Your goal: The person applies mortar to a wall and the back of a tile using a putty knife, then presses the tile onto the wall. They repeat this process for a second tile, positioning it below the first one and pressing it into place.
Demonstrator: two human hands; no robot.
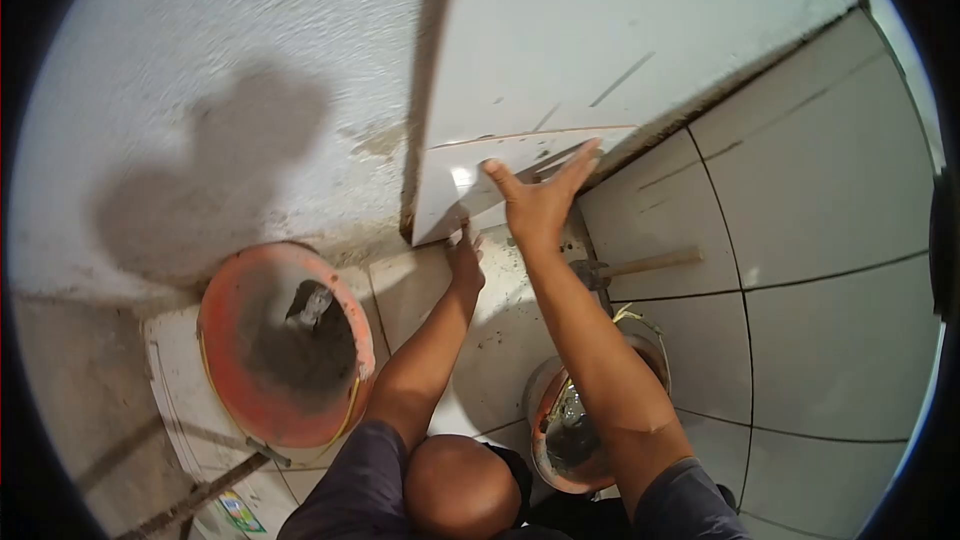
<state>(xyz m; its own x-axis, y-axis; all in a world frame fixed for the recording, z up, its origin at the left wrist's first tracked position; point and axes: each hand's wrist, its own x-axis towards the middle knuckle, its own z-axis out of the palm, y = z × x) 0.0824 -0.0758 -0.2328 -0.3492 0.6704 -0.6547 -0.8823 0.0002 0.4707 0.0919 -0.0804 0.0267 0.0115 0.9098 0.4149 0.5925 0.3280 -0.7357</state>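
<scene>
A glossy white wall tile point(445, 183) stands at the foot of the wall, directly under a larger white tile point(620, 30). My right hand point(540, 202) lies against its face, thumb and fingers spread wide. Down at the lower edge, my left hand point(466, 255) holds the same tile, its fingers bent and partly hidden. Behind my right forearm a hammer with a wooden handle point(655, 262) rests near the corner; its head is partly covered.
An orange tub point(215, 340) with grey mortar and a trowel point(312, 308) stands at left. Beneath my right arm is a smaller orange bucket point(560, 480) holding something grey and wet. Tiled wall point(830, 340) rises at right; light tiles point(400, 285) cover the floor.
</scene>
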